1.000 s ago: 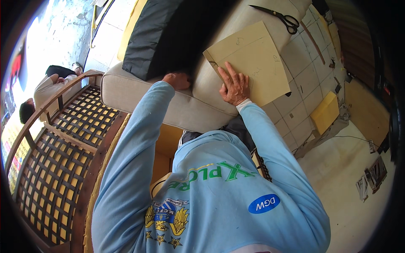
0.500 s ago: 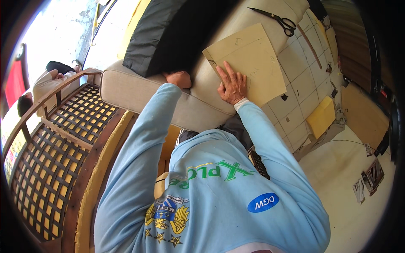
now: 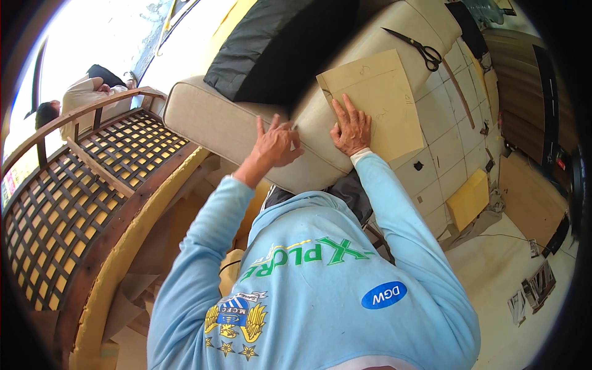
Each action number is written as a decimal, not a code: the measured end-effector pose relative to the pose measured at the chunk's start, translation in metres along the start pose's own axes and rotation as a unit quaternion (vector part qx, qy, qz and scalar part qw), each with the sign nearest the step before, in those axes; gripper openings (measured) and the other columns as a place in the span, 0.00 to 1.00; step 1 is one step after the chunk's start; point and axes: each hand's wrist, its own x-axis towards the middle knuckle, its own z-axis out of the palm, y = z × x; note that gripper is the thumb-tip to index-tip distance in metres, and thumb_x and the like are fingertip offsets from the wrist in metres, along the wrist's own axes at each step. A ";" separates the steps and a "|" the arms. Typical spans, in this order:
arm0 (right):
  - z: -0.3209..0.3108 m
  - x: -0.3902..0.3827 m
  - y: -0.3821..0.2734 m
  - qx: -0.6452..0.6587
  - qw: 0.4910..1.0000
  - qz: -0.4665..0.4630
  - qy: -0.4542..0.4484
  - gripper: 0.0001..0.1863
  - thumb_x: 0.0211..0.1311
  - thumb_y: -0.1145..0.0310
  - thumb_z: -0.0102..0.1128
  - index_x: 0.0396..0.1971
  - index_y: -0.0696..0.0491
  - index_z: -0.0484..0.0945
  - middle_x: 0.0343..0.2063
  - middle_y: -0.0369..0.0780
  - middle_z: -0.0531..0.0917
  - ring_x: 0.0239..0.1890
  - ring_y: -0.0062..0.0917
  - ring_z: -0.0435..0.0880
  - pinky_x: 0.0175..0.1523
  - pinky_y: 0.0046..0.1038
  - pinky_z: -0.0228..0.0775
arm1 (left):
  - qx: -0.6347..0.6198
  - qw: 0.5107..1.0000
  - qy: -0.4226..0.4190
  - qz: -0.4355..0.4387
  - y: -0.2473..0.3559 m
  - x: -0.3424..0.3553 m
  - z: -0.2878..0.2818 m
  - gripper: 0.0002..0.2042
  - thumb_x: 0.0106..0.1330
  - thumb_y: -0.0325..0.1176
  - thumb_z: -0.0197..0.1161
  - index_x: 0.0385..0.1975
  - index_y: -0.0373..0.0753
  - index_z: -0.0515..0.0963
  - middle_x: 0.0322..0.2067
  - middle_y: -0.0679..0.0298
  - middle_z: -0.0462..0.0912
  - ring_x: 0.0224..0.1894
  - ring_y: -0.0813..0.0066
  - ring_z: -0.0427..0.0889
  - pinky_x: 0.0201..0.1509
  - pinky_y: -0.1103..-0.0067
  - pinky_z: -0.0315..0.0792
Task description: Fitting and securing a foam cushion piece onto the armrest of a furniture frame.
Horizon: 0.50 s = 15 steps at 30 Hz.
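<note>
My right hand [image 3: 354, 128] lies flat, fingers stretched out, on the near left part of a tan cardboard sheet [image 3: 388, 92] with pencil lines on it. The sheet rests on a beige upholstered cushion [image 3: 216, 126] and sticks out past its right side. Over the cushion's near seam hovers my left hand [image 3: 275, 148], its fingers apart and slightly smeared; I see nothing held in it. Just beyond it sits a black fabric-covered cushion [image 3: 246, 52] on top of the beige one. Black-handled scissors [image 3: 425, 54] lie on the beige surface beyond the sheet.
At the left stands a wooden frame with woven black straps [image 3: 129, 142]. A person [image 3: 92, 105] sits or crouches beyond it. On the tiled floor [image 3: 441, 123] at the right are a thin brown strip [image 3: 457, 92], a yellow foam piece [image 3: 468, 198] and scraps.
My left hand has come out from beside the black cushion toward me, its fingers now spread. The right hand stays on the cardboard. The whole view has shifted a little.
</note>
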 end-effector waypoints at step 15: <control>-0.020 -0.040 -0.035 -0.006 0.985 -0.088 -0.146 0.41 0.50 0.66 0.61 0.69 0.35 0.67 0.72 0.35 0.61 0.44 0.34 0.74 0.50 0.39 0.64 | -0.070 0.916 0.361 -0.158 -0.057 -0.013 0.098 0.52 0.56 0.71 0.60 0.77 0.58 0.43 0.75 0.46 0.17 0.74 0.36 0.10 0.68 0.37 0.15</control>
